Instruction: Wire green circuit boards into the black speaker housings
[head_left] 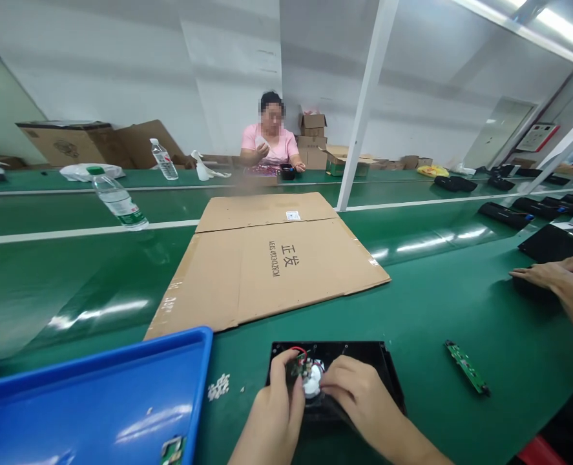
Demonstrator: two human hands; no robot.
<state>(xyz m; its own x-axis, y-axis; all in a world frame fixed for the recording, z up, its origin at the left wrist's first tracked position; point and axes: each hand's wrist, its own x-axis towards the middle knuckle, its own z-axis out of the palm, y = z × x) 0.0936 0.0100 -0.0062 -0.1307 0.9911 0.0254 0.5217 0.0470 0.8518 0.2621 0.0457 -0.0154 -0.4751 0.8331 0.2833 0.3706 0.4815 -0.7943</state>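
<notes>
In front of me a black plastic housing [371, 356] lies on the green bench. Over it, a white round part [312, 382] sits beside a small circuit board with a red wire [298, 350] looping at its top. My left hand [280, 397] is closed around the left side of the white part and board, thumb and forefinger bent inward. From the right, my right hand [358, 391] pinches the white part's edge with its fingertips. The fingers hide some of the small details there. Left of the housing is a pile of small white pieces [219, 386].
A blue tray [97, 381] holds a small board [173, 450] at the lower left. Flattened cardboard [267, 271] lies ahead, with a water bottle [119, 199] beyond. A long green circuit board [466, 367] lies right, near a co-worker's hands [552, 276]. Another person sits opposite.
</notes>
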